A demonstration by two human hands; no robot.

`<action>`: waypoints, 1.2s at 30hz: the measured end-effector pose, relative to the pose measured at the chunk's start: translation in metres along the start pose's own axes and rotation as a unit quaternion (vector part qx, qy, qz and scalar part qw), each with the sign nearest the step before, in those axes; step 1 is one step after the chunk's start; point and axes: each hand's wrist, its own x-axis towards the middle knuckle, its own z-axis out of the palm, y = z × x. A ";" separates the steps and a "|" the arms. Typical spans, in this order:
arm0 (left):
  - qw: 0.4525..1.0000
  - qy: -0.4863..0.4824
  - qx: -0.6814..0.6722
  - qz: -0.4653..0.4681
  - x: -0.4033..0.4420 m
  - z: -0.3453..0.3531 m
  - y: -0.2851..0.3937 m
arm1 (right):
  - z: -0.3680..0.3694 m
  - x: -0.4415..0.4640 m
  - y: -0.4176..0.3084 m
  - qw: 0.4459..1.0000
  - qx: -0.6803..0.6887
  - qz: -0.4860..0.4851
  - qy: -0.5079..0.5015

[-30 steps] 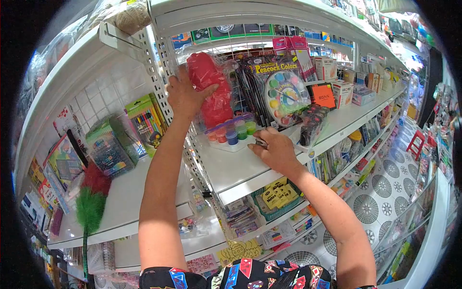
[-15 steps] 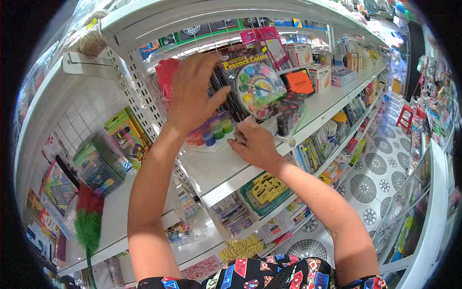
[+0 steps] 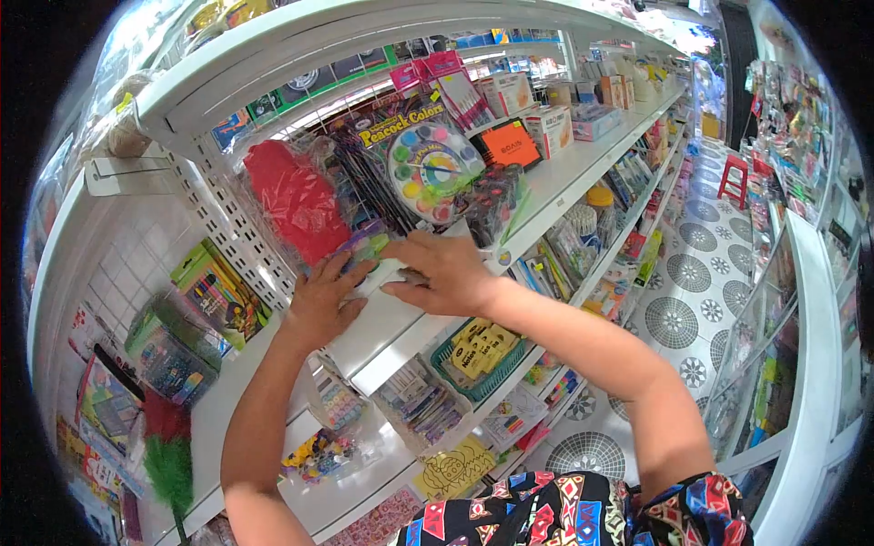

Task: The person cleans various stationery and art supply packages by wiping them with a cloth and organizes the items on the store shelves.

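My left hand [image 3: 326, 298] is low over the front of the upper shelf, fingers spread, their tips at a small set of paint pots [image 3: 366, 242]. From the other side my right hand [image 3: 448, 273] reaches in with fingers stretched out, its fingertips close to the same pots. The hands partly cover the pots, so firm contact cannot be made out. Behind them stand a red item in clear plastic [image 3: 296, 200], a Peacock Colors pack [image 3: 401, 127] and a round watercolour palette [image 3: 435, 171]. A plastic-wrapped dark bundle [image 3: 496, 196] lies right of my right hand.
An orange-and-black box [image 3: 510, 146] and white boxes [image 3: 550, 129] line the shelf to the right. Below are a green basket of yellow note packs [image 3: 482, 355] and pens [image 3: 423, 405]. A perforated upright [image 3: 223, 205] borders the left. A red stool [image 3: 734, 180] stands in the aisle.
My left hand has come down from in front of the red item to the paint pots, uncovering that item. My right hand now lies flatter, beside the pots. The camera view has shifted.
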 end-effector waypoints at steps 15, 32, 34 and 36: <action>0.970 0.037 -0.239 0.007 -0.001 0.000 -0.034 | -0.093 0.030 0.120 0.902 -0.184 0.129 -0.368; 0.923 0.005 -0.383 -0.035 0.001 0.005 -0.056 | -0.037 0.052 0.000 0.911 -0.146 0.095 -0.373; 0.905 0.007 -0.423 -0.040 0.001 0.008 -0.057 | -0.025 0.057 -0.014 0.902 -0.164 0.084 -0.390; 0.890 0.013 -0.453 -0.041 0.000 0.008 -0.056 | -0.014 0.059 -0.023 0.906 -0.149 0.076 -0.389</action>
